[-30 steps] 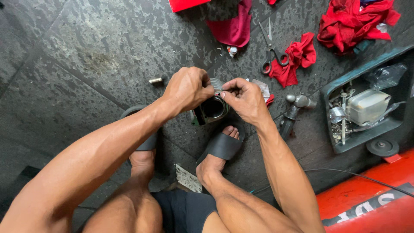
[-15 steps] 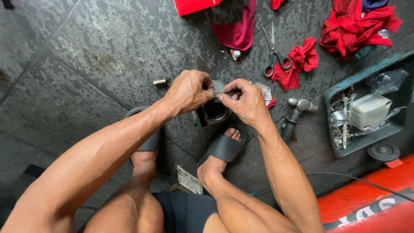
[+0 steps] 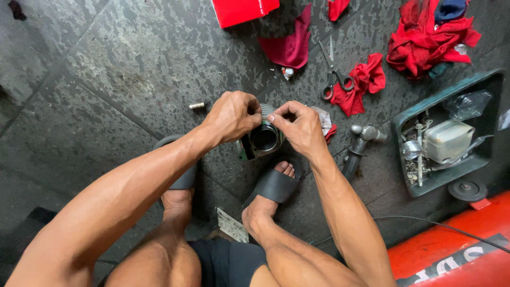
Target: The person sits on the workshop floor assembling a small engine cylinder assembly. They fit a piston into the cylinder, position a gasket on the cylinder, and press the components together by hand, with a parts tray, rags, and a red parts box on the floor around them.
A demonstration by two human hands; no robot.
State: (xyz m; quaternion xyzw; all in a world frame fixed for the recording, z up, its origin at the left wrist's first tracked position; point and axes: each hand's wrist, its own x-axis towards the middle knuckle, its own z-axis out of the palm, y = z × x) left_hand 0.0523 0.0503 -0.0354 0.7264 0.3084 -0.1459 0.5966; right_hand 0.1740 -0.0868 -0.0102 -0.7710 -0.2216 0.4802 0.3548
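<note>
Here, both hands over finned metal cylinder [image 3: 264, 139] on stone floor, just ahead of sandalled feet; left hand [image 3: 232, 114] curled, fingertips pinching its top rim, right hand [image 3: 298, 126] pinching same rim opposite, steadying it; hammer [image 3: 359, 146] just right, scissors [image 3: 333, 74] and red rags [image 3: 365, 81] beyond

Not much moved: both hands slid a touch up the floor with the finned engine cylinder [image 3: 264, 137]. The left hand [image 3: 232, 114] and right hand [image 3: 300, 127] pinch closer together at its rim now, fingertips almost meeting over the bore.
</note>
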